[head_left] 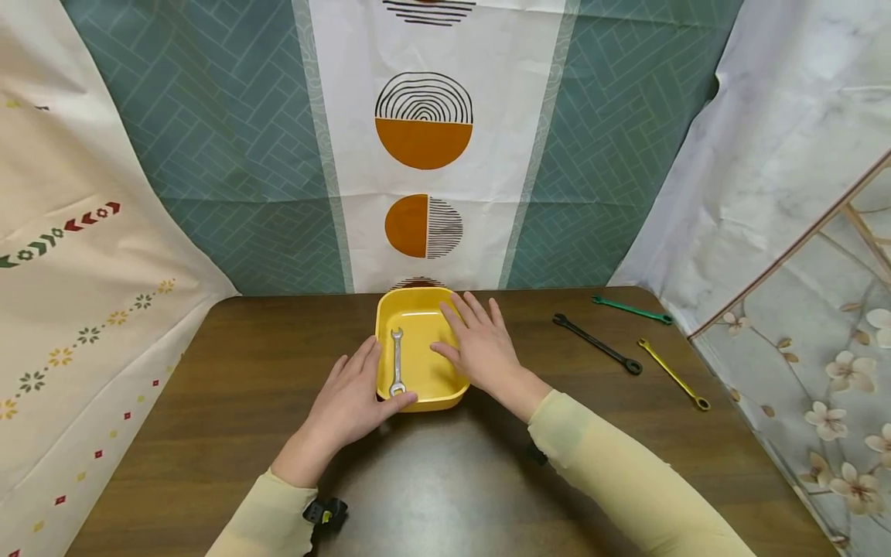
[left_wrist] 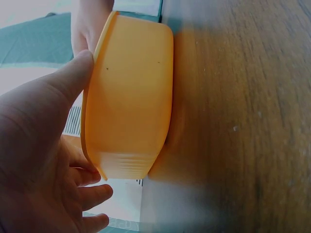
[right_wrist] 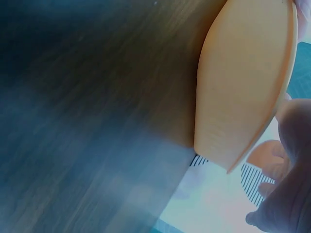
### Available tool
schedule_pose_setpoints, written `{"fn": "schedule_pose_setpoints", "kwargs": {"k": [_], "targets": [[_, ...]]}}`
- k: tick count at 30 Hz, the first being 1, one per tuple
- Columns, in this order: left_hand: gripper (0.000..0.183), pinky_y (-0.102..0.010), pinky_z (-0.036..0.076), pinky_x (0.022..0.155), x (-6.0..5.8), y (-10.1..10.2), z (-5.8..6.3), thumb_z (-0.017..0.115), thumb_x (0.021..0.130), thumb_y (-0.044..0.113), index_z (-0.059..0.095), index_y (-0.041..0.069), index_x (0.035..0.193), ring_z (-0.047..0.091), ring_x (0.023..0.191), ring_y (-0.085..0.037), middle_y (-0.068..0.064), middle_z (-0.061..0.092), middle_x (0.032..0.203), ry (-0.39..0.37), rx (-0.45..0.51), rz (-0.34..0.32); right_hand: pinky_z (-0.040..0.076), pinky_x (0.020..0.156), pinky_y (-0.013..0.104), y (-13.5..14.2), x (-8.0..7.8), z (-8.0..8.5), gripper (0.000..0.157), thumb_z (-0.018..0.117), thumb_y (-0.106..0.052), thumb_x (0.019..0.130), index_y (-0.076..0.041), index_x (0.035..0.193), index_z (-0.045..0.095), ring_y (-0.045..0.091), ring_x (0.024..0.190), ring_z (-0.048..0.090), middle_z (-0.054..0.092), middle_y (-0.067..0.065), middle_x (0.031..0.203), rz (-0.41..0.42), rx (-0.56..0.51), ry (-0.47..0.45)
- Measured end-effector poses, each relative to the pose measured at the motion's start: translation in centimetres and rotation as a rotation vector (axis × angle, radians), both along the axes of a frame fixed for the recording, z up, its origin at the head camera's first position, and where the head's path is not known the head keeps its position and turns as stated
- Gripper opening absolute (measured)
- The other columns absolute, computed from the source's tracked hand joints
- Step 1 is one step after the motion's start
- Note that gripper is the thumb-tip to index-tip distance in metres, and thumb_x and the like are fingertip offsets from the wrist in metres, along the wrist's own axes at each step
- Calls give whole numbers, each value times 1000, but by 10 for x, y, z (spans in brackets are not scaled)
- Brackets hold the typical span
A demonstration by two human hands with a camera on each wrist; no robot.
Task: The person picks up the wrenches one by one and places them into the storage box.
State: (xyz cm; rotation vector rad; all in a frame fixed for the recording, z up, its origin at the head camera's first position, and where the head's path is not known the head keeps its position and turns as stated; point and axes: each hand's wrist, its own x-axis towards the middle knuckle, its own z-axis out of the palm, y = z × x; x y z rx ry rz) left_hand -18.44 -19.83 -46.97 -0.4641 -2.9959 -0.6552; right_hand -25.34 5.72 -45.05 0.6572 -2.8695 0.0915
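A yellow plastic tray [head_left: 426, 367] stands on the table near its far edge. Inside, along its left side, lies a silver wrench [head_left: 397, 362]. My left hand [head_left: 348, 406] is at the tray's near left corner, its thumb over the front rim and its fingers extended along the left side. In the left wrist view that thumb [left_wrist: 75, 73] lies right at the rim of the orange-looking tray wall [left_wrist: 131, 97]. My right hand [head_left: 483, 348] spreads over the right rim, fingers straight and pointing away. The right wrist view shows the tray's outer side [right_wrist: 243, 87] beside that hand.
To the right on the brown wooden table [head_left: 264, 371] lie a black wrench [head_left: 597, 343], a green wrench [head_left: 632, 309] and a yellow wrench [head_left: 674, 374]. Patterned cloths [head_left: 244, 155] hang behind the table and at both sides.
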Motion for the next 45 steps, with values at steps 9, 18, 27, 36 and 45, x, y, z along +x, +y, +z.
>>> {"fn": "schedule_pose_setpoints", "kwargs": {"k": [9, 18, 27, 36, 45], "targets": [[119, -65, 23, 131, 0, 1, 1, 74, 95, 73, 31, -9, 169, 34, 161, -44, -27, 29, 177, -5, 10, -3, 11, 134, 64, 20, 3, 1, 81, 57, -61, 111, -14, 174, 37, 34, 167, 22, 29, 11, 180, 15, -14, 30], [118, -66, 23, 131, 0, 1, 1, 76, 94, 72, 30, -8, 169, 34, 161, -44, -27, 28, 177, -10, 18, 1, 10, 134, 64, 40, 7, 3, 80, 57, -59, 111, -15, 174, 36, 34, 168, 21, 32, 12, 179, 13, -31, 34], [119, -65, 22, 131, 1, 1, 1, 77, 94, 71, 30, -8, 170, 33, 161, -44, -26, 28, 178, -13, 28, 5, 9, 134, 64, 64, 9, -1, 79, 57, -58, 112, -15, 174, 36, 35, 167, 23, 33, 13, 179, -6, -36, 30], [119, -64, 23, 131, 1, 1, 0, 78, 93, 70, 31, -8, 169, 34, 161, -43, -26, 29, 177, -1, 25, 6, 12, 133, 66, 81, 9, -2, 80, 61, -57, 111, -12, 173, 38, 37, 166, 26, 34, 14, 178, -14, -46, 48], [120, -64, 22, 132, 0, 0, -2, 76, 94, 72, 30, -8, 170, 33, 162, -43, -25, 27, 178, -11, 26, 7, 15, 132, 68, 97, 8, -6, 81, 62, -56, 110, -11, 173, 39, 38, 165, 27, 35, 15, 178, -39, -41, 43]]}}
